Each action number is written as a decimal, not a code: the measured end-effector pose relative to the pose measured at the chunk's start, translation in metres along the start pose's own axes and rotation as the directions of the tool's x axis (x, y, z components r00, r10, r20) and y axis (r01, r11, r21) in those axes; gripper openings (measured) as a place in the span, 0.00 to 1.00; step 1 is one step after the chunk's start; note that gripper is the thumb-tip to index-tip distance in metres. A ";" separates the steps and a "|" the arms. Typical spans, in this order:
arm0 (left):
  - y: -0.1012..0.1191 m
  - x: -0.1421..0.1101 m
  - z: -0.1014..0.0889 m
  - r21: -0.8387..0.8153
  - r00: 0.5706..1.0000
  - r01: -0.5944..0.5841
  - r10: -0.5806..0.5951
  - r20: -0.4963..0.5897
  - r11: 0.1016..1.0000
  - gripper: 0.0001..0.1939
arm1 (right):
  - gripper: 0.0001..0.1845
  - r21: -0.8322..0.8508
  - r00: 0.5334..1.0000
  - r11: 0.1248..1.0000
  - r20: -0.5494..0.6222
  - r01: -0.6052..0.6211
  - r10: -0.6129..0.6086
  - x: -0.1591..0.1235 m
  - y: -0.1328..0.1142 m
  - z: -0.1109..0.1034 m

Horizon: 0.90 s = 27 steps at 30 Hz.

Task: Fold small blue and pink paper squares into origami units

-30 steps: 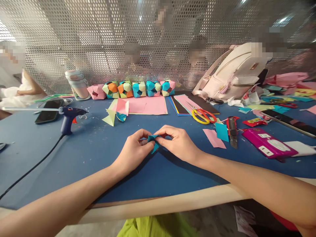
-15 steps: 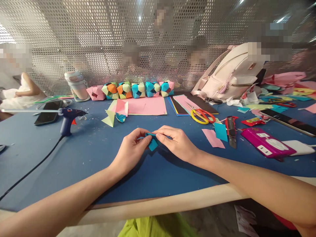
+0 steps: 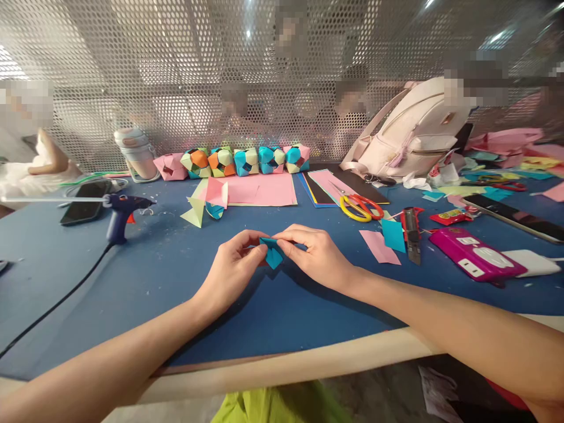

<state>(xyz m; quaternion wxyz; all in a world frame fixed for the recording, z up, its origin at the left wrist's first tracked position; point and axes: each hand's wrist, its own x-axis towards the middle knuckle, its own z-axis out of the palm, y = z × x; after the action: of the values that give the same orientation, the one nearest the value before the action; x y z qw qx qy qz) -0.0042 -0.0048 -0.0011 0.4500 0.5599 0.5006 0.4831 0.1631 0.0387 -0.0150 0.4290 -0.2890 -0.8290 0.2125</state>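
A small folded piece of teal paper (image 3: 272, 254) is pinched between both hands just above the blue bench (image 3: 176, 276), near the middle of its front edge. The left hand (image 3: 232, 270) is curled nearly closed, with thumb and fingertips pressed on the left side of the paper; the right hand (image 3: 318, 255) is likewise closed down, with its thumb and forefinger gripped on the paper's upper right edge. A lower corner of the paper is seen pointing down between the two hands. Along the back edge of the bench, a row of multicoloured folded paper cubes (image 3: 247, 160) is lined up against the perforated metal screen (image 3: 185, 76), with pink paper sheets (image 3: 259, 191) laid flat just in front of them. Yellow-and-red scissors (image 3: 361, 207) are laid to the right of the sheets, and a utility knife (image 3: 412, 233) is placed beside loose pink and teal scraps (image 3: 384, 242). Toward the left edge, a blue glue gun (image 3: 121, 211) is stood upright, its cord trailing to the front-left corner. A pink power strip (image 3: 478, 261) is set near the right edge.
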 end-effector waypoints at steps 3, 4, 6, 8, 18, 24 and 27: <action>-0.001 0.001 -0.001 -0.008 1.000 -0.014 0.014 0.005 1.000 0.13 | 0.09 -0.017 0.999 0.999 -0.012 0.037 -0.037 0.000 0.001 0.001; -0.002 0.002 -0.001 0.005 1.000 -0.020 0.020 0.000 1.000 0.13 | 0.09 -0.023 0.999 0.999 -0.015 0.048 -0.048 0.000 0.001 0.001; -0.003 0.002 -0.002 0.036 1.000 -0.027 0.028 -0.013 0.999 0.12 | 0.09 -0.035 0.997 0.997 -0.022 0.070 -0.070 0.000 0.001 0.001; -0.003 0.001 -0.002 0.071 0.999 -0.028 0.030 -0.025 0.997 0.11 | 0.09 -0.046 0.995 0.995 -0.033 0.087 -0.089 0.000 0.001 0.002; -0.003 0.001 -0.002 0.141 0.999 -0.051 0.052 0.002 0.989 0.11 | 0.09 -0.077 0.984 0.983 -0.050 0.166 -0.170 -0.002 0.004 0.002; -0.005 0.002 -0.004 0.152 0.991 -0.081 0.095 -0.092 0.985 0.09 | 0.07 -0.064 0.998 0.998 -0.065 -0.018 0.014 0.001 -0.001 -0.001; -0.004 0.002 -0.004 0.169 0.994 -0.059 0.073 -0.082 0.984 0.08 | 0.08 -0.058 0.998 0.998 -0.064 -0.026 0.022 0.001 0.000 -0.002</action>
<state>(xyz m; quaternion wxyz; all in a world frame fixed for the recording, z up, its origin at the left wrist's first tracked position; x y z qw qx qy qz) -0.0086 -0.0028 -0.0043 0.3630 0.5902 0.5397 0.4782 0.1639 0.0394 -0.0133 0.4436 -0.3179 -0.8174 0.1842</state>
